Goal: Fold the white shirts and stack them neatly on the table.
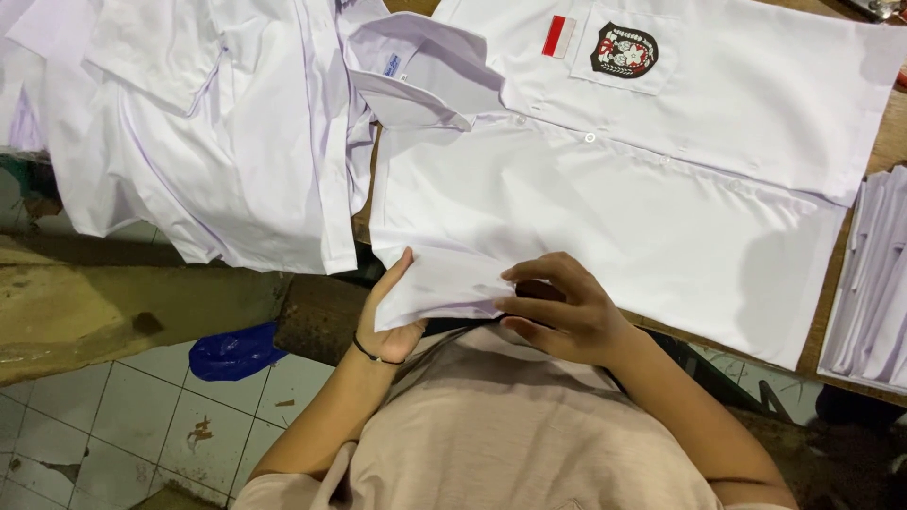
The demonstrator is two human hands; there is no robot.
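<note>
Two hands meet at the near edge of a white shirt (605, 189) that lies spread, front up, across the desk (888, 142). We see the left hand (389, 316) under the shirt's lower corner, thumb raised along the cloth and palm cupping it from below; a thin dark band (370, 354) circles that wrist. The right hand (557, 307) is curled over the same corner from the other side, fingers bent and closed lightly on the fabric's edge, so both hands have hold of the one piece of cloth. The corner is lifted off the desk towards the person's chest, while the rest of the shirt lies flat.

The shirt's collar (420, 80) points to the left of the view, and its buttoned front runs across the middle. On the chest pocket sits a dark round badge (624, 49), with a small red and white patch (558, 36) just beside it.

To the left, a loose heap of white shirts (208, 123) hangs over the desk's edge, touching the collar of the spread one. At the right edge lies a stack of folded white cloth (874, 293), just beside the shirt's side. Below the desk we make out a tiled floor (113, 425) and a crumpled blue bag (231, 351) on it. The person wears a pale pink top (510, 425).
</note>
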